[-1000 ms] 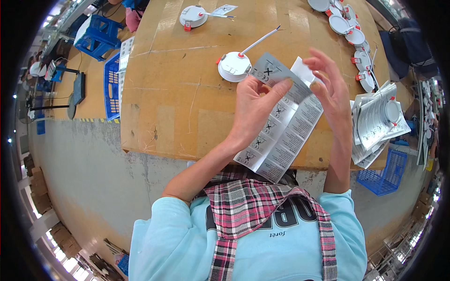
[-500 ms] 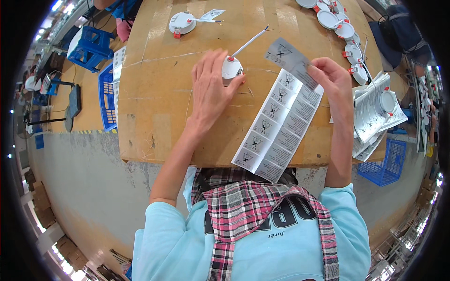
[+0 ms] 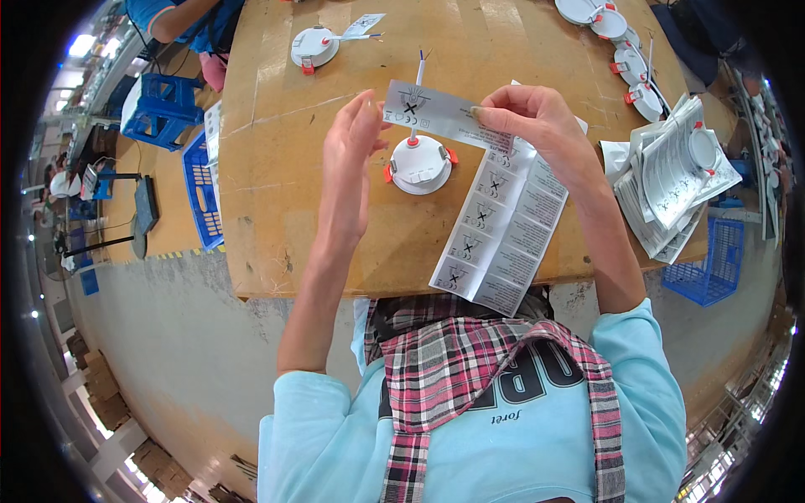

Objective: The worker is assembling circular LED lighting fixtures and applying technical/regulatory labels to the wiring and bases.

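Note:
My right hand (image 3: 545,130) pinches one end of a silvery printed label (image 3: 419,107), stretched leftward above the table. Beside the label's free end, my left hand (image 3: 348,155) is raised with its fingers curved and apart, holding nothing. Just below the label lies a round white downlight (image 3: 418,168) with red-tipped spring clips. Its white cable (image 3: 420,74) points away from me and passes behind the label. Under my right hand a sheet of labels (image 3: 495,226) lies slanted, overhanging the table's near edge.
Another downlight (image 3: 314,49) with a labelled cable sits at the far left. More downlights (image 3: 631,63) line the far right. A pile of label sheets (image 3: 662,184) bears a downlight at the right edge. Blue crates (image 3: 708,260) flank the table; a person's arm (image 3: 180,21) shows far left.
My left hand has let go of the downlight and risen beside the label. My right hand has brought the label leftward over the cable. The downlight now faces with both clips showing.

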The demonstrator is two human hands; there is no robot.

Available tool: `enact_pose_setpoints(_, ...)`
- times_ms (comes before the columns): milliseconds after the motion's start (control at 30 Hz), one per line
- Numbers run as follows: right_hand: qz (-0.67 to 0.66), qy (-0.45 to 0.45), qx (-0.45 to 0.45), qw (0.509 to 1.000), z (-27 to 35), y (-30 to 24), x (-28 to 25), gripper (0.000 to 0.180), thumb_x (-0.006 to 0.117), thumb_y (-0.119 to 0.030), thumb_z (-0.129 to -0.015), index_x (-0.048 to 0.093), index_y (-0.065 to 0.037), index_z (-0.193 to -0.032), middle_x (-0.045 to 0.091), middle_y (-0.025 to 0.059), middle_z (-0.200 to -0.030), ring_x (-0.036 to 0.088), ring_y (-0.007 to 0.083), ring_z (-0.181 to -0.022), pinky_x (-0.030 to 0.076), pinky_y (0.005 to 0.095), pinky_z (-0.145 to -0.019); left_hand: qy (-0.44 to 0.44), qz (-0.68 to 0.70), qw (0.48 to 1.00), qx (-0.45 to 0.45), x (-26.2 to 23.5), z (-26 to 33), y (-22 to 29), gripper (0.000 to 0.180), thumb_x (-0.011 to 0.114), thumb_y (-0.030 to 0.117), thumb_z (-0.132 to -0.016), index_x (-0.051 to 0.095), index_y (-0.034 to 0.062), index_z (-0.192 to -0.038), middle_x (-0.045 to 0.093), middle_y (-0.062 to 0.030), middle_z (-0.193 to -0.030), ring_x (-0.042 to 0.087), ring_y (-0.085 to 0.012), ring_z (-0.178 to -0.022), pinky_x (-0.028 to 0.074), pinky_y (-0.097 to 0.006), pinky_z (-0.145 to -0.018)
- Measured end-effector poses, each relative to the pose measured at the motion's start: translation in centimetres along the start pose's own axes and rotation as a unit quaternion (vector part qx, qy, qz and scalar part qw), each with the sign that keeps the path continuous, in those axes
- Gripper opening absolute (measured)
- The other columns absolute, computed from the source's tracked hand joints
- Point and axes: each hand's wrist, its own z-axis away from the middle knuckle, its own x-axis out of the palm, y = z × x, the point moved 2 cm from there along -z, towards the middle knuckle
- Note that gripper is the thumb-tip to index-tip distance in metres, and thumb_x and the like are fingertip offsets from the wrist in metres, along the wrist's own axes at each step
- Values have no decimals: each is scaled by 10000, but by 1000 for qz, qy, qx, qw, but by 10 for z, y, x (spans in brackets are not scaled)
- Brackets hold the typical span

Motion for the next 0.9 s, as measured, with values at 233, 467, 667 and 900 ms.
enact_pose_setpoints(233,53,-7,1,999,-8,-7,7,248,665,-219,-821,668,21,-883,643,47,-740,573,88,-678,445,236,-630,-104,-22,992,-66,-1,-43,-3,537,713,409,-772,604,-21,-1074,641,-88,-959,566,-129,-899,404,-275,-822)
enact_pose_setpoints(467,87,-17,-2,996,-28,-7,7,253,675,-215,-822,668,30,-884,647,56,-744,583,101,-686,447,245,-627,-142,-95,982,-75,-14,-62,-15,254,690,246,-833,676,12,-932,665,-42,-847,594,-83,-803,445,-248,-782)
enact_pose_setpoints(667,60,-17,1,998,-41,6,10,263,675,-211,-823,661,28,-931,640,53,-737,582,104,-687,443,250,-632,-138,-53,987,-61,-17,-73,-24,226,691,227,-829,677,17,-912,662,-47,-835,591,-79,-796,447,-253,-787)
enact_pose_setpoints(900,91,6,-10,996,-50,12,14,298,657,-152,-839,604,-1,-1090,604,10,-770,561,71,-716,442,222,-639,-125,-23,987,-95,-21,-81,-37,195,676,214,-844,672,30,-906,659,-36,-829,586,-69,-790,453,-246,-769)
